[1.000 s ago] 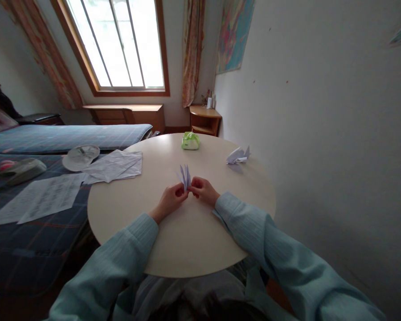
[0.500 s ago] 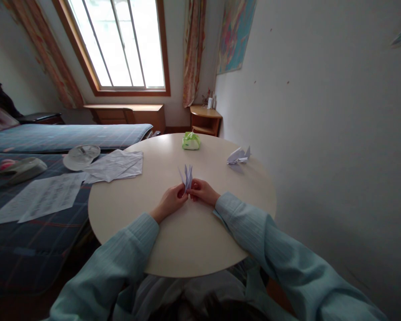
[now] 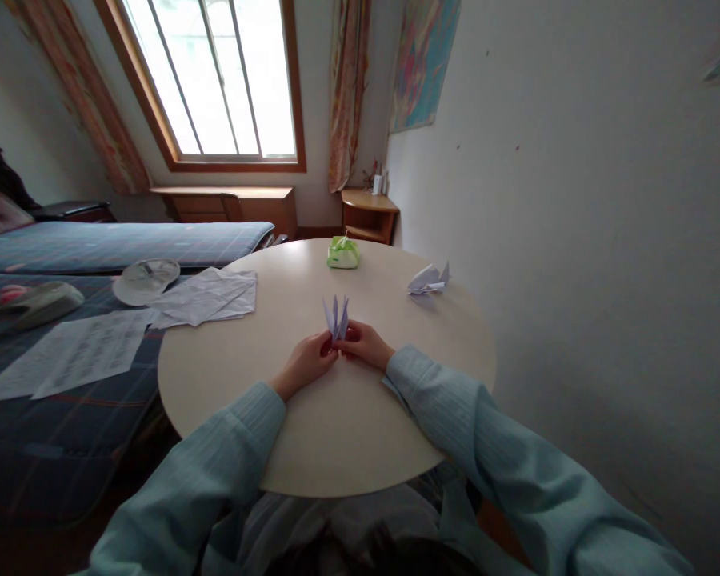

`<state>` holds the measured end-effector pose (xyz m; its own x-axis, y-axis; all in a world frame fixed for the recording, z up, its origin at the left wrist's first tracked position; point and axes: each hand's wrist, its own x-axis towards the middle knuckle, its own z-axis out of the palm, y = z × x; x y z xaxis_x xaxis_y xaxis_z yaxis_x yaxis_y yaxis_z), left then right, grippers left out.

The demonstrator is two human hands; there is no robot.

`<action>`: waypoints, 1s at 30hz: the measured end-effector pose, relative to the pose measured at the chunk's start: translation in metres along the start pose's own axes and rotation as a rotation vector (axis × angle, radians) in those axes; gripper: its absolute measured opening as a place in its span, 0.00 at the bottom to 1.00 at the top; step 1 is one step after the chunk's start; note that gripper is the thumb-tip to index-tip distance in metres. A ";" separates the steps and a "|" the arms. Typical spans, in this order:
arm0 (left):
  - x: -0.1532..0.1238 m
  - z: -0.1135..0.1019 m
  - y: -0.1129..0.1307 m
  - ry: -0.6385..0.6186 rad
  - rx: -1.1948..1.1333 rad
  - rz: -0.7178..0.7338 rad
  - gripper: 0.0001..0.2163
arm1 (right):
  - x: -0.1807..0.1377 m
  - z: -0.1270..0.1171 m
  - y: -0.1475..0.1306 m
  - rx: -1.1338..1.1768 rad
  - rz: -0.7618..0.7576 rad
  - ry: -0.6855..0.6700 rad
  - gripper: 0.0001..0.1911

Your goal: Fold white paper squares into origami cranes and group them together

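A piece of folded white paper (image 3: 338, 317) stands between my hands over the middle of the round table (image 3: 348, 448), its several pointed flaps upward. My left hand (image 3: 310, 362) pinches its lower left side, fingers closed. From the right, my right hand (image 3: 365, 344) grips the lower right side between thumb and fingers. The fingertips of both hands nearly meet, and they hide the paper's bottom. Another folded paper figure (image 3: 427, 280) with pointed ends rests at the table's right side.
A green tissue pack (image 3: 343, 254) sits near the table's far edge. At the left edge lie creased white sheets (image 3: 210, 296). Printed sheets (image 3: 96, 348) and a pale cap (image 3: 147, 282) are on the bed (image 3: 66, 448). The wall (image 3: 576, 280) stands close on the right.
The paper's upper points have spread and turned slightly between my fingers. Both hands stay in nearly the same place, still holding it.
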<state>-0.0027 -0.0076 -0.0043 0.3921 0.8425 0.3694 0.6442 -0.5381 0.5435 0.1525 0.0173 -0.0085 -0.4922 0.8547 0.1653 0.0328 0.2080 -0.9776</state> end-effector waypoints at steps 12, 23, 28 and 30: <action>0.000 -0.004 0.006 -0.040 -0.178 -0.021 0.08 | 0.001 -0.001 -0.007 0.076 -0.054 -0.036 0.17; 0.002 -0.004 0.008 -0.047 -0.287 -0.061 0.06 | 0.003 -0.002 -0.003 0.111 -0.070 -0.058 0.16; 0.002 -0.006 0.007 -0.047 -0.310 -0.059 0.06 | 0.004 -0.003 -0.002 0.126 -0.077 -0.065 0.15; 0.002 -0.007 0.006 -0.046 -0.324 -0.057 0.07 | 0.004 -0.003 -0.002 0.136 -0.084 -0.067 0.15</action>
<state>-0.0022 -0.0093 0.0048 0.3953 0.8676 0.3017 0.4262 -0.4642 0.7764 0.1529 0.0215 -0.0051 -0.5451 0.8026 0.2422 -0.1262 0.2070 -0.9702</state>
